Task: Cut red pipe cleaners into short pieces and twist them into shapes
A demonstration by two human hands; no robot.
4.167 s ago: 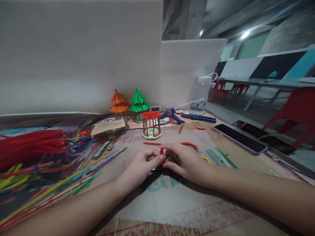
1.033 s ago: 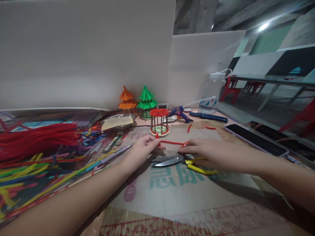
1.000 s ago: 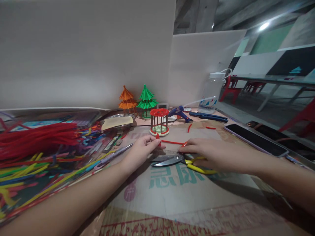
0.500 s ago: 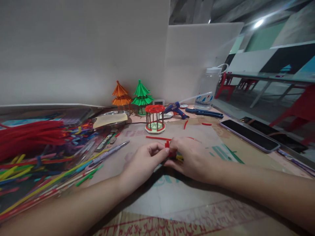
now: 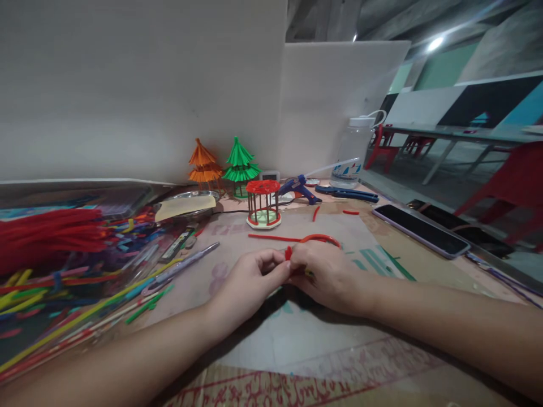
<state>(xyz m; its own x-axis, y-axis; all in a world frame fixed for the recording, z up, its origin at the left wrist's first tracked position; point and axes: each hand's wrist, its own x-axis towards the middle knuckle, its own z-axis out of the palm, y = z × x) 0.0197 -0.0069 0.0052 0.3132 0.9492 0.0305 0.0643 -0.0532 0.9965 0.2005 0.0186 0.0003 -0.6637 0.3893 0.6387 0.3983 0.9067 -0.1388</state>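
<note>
Both hands meet at the middle of the surface (image 5: 271, 345). Left hand (image 5: 246, 285) has its grip pinched shut on a small red piece (image 5: 288, 252), thumb and forefinger together. Right hand (image 5: 326, 274) is curled closed right against it, touching the same red bit, but can't tell what else is under its fingers. Just behind the hands a long red strip (image 5: 297, 238) lies flat and curves over the right hand. Further back stands a little red cage thing (image 5: 263, 203), with an orange tree (image 5: 204, 168) and green tree (image 5: 240, 165) behind it. Colourful sticks (image 5: 63, 277) piled at left, phone (image 5: 419, 229) off right.
</note>
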